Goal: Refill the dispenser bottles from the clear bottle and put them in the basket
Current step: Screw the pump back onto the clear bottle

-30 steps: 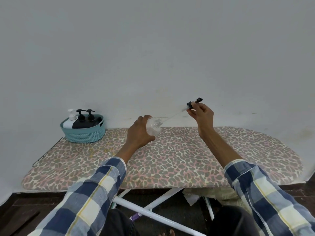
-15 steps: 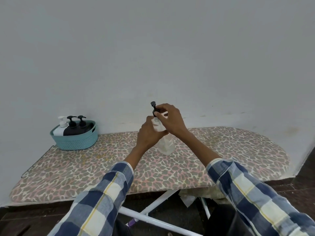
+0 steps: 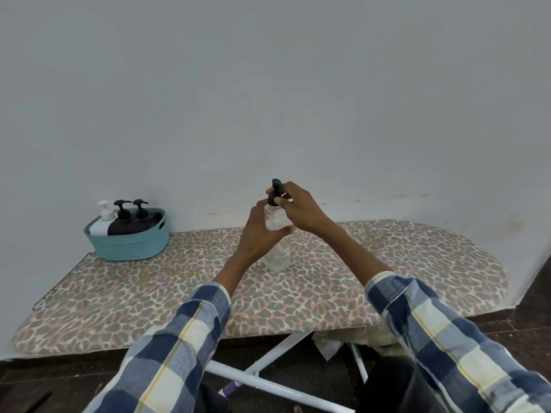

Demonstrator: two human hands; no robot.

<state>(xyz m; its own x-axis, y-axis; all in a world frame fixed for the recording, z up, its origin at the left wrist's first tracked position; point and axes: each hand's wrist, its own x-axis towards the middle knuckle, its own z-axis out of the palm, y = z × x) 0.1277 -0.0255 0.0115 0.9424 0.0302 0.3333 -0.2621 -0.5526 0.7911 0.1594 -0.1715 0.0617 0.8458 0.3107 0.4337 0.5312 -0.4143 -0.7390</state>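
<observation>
A clear bottle [image 3: 278, 254] stands upright on the leopard-print ironing board [image 3: 179, 293]. My left hand [image 3: 259, 231] grips its body from the left. A black pump head [image 3: 275, 193] sits on the bottle's neck, and my right hand [image 3: 298, 208] pinches its collar from the right. At the board's far left stands a teal basket [image 3: 131, 244] holding one white dispenser bottle [image 3: 103, 223] and two black dispenser bottles [image 3: 129, 219], all with pumps on.
A plain white wall runs right behind the board. White metal legs [image 3: 262, 380] cross under the board above a dark floor. The board's metal rest edge [image 3: 59, 281] is at the left end.
A second ago the bottle was tilted in my left hand with the pump and its tube pulled out to the right. Now the bottle stands upright and the pump sits on its neck.
</observation>
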